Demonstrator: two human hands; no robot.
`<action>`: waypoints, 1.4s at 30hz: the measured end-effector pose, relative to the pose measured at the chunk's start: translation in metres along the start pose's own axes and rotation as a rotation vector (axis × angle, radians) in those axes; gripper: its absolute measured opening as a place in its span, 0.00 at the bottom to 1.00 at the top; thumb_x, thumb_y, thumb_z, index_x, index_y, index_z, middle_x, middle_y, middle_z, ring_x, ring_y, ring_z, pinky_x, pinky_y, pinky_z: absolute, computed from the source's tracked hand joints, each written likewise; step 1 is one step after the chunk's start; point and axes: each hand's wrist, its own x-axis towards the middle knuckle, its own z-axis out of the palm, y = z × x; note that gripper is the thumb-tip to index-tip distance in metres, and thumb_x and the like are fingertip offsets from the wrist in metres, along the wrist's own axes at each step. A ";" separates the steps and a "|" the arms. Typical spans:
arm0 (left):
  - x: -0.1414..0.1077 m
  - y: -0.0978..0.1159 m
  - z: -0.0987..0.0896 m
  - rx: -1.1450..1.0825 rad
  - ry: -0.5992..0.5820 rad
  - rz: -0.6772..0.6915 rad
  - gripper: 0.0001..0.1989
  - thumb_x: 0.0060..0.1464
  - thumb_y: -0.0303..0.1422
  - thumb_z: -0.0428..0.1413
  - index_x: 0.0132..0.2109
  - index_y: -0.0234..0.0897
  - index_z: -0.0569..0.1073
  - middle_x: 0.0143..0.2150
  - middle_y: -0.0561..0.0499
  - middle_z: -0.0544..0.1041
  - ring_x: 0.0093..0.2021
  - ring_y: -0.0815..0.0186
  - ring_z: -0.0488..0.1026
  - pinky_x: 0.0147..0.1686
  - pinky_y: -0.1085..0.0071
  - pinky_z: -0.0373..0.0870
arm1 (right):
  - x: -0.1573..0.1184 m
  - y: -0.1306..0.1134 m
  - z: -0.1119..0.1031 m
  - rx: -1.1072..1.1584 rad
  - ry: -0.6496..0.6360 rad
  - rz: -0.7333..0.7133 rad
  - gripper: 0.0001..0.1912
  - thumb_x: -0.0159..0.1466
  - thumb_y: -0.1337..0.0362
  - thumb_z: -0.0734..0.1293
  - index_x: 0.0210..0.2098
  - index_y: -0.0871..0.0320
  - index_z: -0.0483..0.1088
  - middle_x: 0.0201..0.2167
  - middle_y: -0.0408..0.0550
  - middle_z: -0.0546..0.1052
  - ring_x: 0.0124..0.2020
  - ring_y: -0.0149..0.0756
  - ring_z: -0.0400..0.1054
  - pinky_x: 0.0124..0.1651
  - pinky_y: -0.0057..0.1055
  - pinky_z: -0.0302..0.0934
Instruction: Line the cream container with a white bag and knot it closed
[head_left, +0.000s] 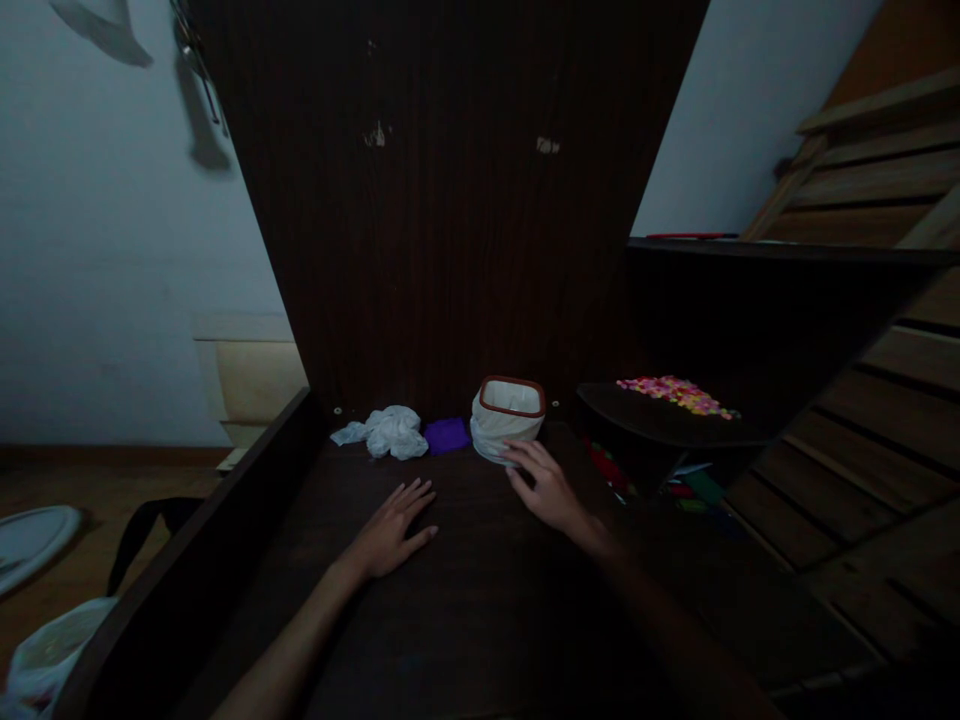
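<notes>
Table (435,620): dark wood, beneath both hands.
Left hand (394,530): grip spread flat, palm down, clasping nothing.
Right hand (547,490): grip loose, fingers extended at the front of the lined bin (487,430); whether they press it, cannot tell.
Bin: upright at the table's back; probably light, liner soft and slippery; brown rim (513,381) likely stiffer, the better hold.
Bin's inside: white liner visible, bottom hidden.
Shelf (626,410): small pink and yellow pieces (679,393).

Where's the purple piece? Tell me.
In the head view, below and left of centre, the purple piece lies between the white bag and the bin.
</notes>
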 end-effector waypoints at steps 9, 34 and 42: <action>0.000 0.001 0.000 -0.009 0.024 -0.001 0.30 0.67 0.49 0.49 0.68 0.39 0.65 0.73 0.40 0.61 0.74 0.53 0.53 0.72 0.47 0.50 | 0.044 0.035 -0.025 -0.200 0.319 0.149 0.16 0.66 0.60 0.65 0.50 0.58 0.76 0.56 0.61 0.68 0.58 0.56 0.58 0.61 0.59 0.58; 0.001 -0.002 -0.001 -0.133 0.047 -0.033 0.28 0.64 0.48 0.54 0.66 0.40 0.68 0.72 0.42 0.64 0.73 0.53 0.56 0.72 0.48 0.50 | 0.042 0.037 -0.020 -0.258 0.303 0.143 0.09 0.65 0.65 0.63 0.33 0.56 0.77 0.37 0.55 0.78 0.39 0.48 0.69 0.46 0.46 0.67; -0.001 0.011 -0.005 -0.289 0.148 -0.130 0.38 0.63 0.50 0.55 0.73 0.42 0.52 0.73 0.39 0.61 0.71 0.50 0.61 0.68 0.49 0.63 | 0.021 -0.014 -0.031 -0.220 0.378 0.042 0.09 0.65 0.67 0.64 0.33 0.55 0.77 0.36 0.53 0.80 0.43 0.47 0.73 0.48 0.45 0.70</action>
